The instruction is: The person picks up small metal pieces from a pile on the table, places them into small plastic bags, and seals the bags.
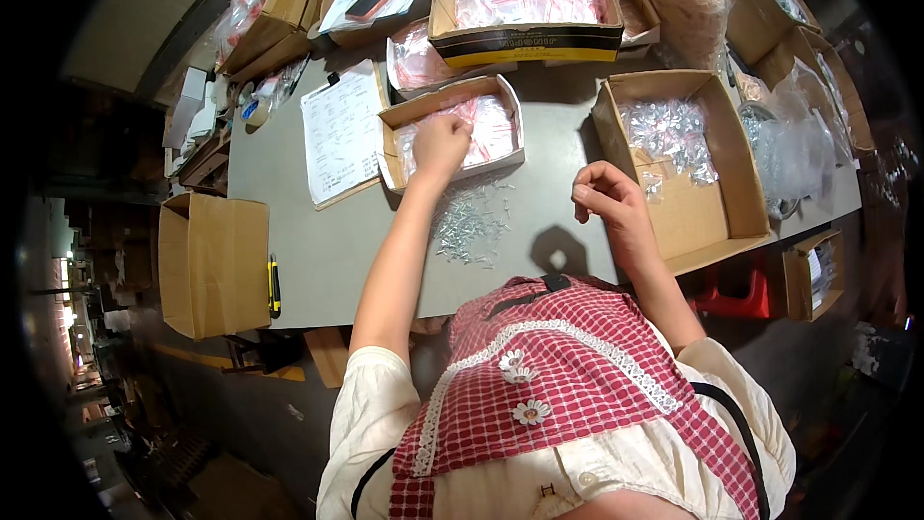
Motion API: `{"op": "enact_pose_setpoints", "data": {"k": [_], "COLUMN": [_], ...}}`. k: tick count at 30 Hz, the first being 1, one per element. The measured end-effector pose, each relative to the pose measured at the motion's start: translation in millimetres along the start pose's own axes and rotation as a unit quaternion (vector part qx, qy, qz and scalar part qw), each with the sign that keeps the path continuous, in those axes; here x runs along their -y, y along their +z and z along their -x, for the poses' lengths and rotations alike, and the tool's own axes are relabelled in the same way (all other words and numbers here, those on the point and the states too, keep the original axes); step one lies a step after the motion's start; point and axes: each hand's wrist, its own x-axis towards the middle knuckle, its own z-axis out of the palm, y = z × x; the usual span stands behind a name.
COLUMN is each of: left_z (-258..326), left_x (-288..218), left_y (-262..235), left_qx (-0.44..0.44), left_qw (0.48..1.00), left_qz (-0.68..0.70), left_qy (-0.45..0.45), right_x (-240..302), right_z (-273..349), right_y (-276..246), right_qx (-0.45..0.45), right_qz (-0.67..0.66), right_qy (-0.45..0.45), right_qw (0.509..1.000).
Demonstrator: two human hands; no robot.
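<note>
Nearest the camera, filling the lower middle of the frame, is the person's red-and-white checked apron (pixel 577 376) with lace trim and small flower buttons, worn over a cream blouse. Beyond it spreads the grey tabletop (pixel 327 250), taking up the centre of the frame.

At the right of the tabletop stands a large open cardboard box (pixel 698 221) with a heap of small clear bags of metal parts in its upper part. At upper centre sits a black-sided carton (pixel 525 39) filled with red-striped clear bags. At lower left a plain brown carton (pixel 214 265) stands at the table's edge, with a yellow-and-black utility knife (pixel 274 286) just beside it on the tabletop.

In the middle lies a shallow cardboard tray (pixel 395 120) of zip bags (pixel 491 130), and left of it a clipboard (pixel 342 130) with a printed sheet.

The left hand (pixel 441 143) reaches into the tray, fingers curled down onto the bags; whether it grips one I cannot tell. The right hand (pixel 604 195) hovers just left of the large box, fingers curled narrow with fingertips pinched together; anything between them is too small to make out.

Between the two forearms, in front of the tray, a loose pile of small silver screws (pixel 472 221) lies scattered on the tabletop.
</note>
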Motion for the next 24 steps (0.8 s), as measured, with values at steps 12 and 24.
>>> {"op": "enact_pose_setpoints", "data": {"k": [12,24], "left_z": [12.1,21.1], "left_x": [6.7,9.0], "left_y": [-10.4,-13.0], "left_qx": [0.027,-0.051], "left_qw": [0.999,0.965], "left_qz": [0.005,0.253], "left_qy": [-0.033,-0.037], "right_x": [-29.9,-36.3], "right_z": [-41.0,-30.1], "right_y": [35.3,2.2], "right_qx": [0.122,0.053], "right_qz": [0.153,0.284], "right_qy": [0.003,-0.032], "right_qw": [0.981,0.957]}}
